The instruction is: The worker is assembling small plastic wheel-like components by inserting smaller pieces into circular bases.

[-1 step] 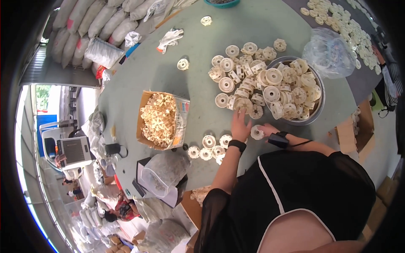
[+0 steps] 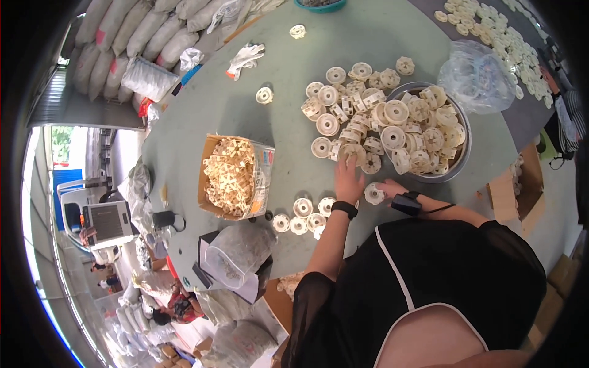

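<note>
Patience helps imo: with my right grip [image 2: 390, 189] pinching one cream wheel [image 2: 373, 194] near the edge of the desk [image 2: 291, 126] and my left grip [image 2: 348, 183] over a second wheel [image 2: 351, 151], closed or not I can't tell, I'd avoid raking the pile [image 2: 354, 110].

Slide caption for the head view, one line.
Left hand touches a round cream plastic part; right hand holds another, near a round silver metal bowl of them.

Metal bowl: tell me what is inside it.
The metal bowl holds a heap of cream-coloured wheel-like parts. The upper ones hide the bowl's bottom, so whatever lies deepest cannot be seen.
</note>
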`<state>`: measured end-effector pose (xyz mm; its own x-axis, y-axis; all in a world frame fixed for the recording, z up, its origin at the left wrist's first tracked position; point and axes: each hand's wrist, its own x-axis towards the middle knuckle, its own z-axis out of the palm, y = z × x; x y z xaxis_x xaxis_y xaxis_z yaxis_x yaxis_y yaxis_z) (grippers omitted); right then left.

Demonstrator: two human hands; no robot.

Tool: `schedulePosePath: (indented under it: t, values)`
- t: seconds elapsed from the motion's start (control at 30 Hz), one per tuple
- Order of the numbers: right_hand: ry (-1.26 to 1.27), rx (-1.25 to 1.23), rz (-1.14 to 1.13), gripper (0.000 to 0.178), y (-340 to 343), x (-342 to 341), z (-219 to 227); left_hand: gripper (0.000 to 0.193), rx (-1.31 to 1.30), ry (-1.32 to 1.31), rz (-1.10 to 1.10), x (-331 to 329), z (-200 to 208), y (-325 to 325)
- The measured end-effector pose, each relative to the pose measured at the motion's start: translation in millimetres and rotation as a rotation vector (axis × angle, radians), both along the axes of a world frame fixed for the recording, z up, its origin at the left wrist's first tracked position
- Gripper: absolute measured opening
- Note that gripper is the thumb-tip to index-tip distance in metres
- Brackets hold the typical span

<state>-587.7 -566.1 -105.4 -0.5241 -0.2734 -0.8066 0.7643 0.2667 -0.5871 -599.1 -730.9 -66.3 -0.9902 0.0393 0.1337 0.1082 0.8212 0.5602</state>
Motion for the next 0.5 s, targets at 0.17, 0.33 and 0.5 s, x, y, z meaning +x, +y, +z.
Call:
schedulePosePath:
  t: [0.17,0.33,0.5]
  values:
    - [0.260,-0.026,0.436,0.042,35.5,-12.8,-18.9,0.069,-0.182,-0.067,-0.050,-33.2,-6.1,8.8]
    - [0.281,0.121,0.273,0.033,24.3,-13.4,-25.3,0.065,-0.246,-0.296,0.080,-29.5,5.6,7.8]
    - [0.659,0.199,0.224,0.036,17.6,12.0,-6.6,0.063,-0.072,-0.271,0.085,25.9,-1.3,3.8]
